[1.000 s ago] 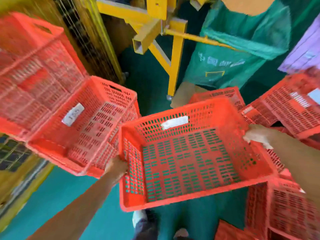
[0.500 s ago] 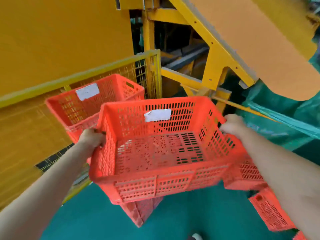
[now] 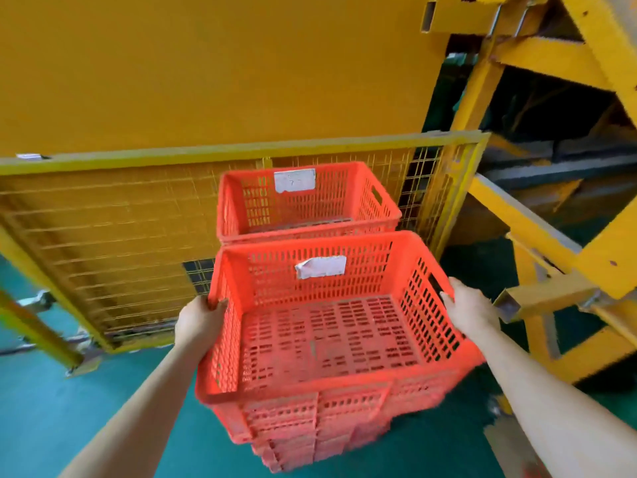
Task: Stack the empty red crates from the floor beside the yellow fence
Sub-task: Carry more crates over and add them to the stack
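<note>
I hold an empty red crate (image 3: 331, 339) by its two short sides. My left hand (image 3: 198, 322) grips its left rim and my right hand (image 3: 470, 310) grips its right handle slot. The crate sits over a stack of red crates (image 3: 310, 432) whose walls show below it; whether it rests on them I cannot tell. Behind it a second red crate (image 3: 303, 201), also empty, tops another stack against the yellow mesh fence (image 3: 120, 243). Both crates carry a white label on the far wall.
A yellow panel (image 3: 206, 70) rises behind the fence. A yellow steel frame (image 3: 558, 236) with slanted beams stands close on the right. The floor (image 3: 69, 408) is green. A fence foot plate (image 3: 82, 365) sits at the left.
I turned from the loose crates on the floor toward the fence, carrying the crate. It has come down over the near stack, in front of the second stack.
</note>
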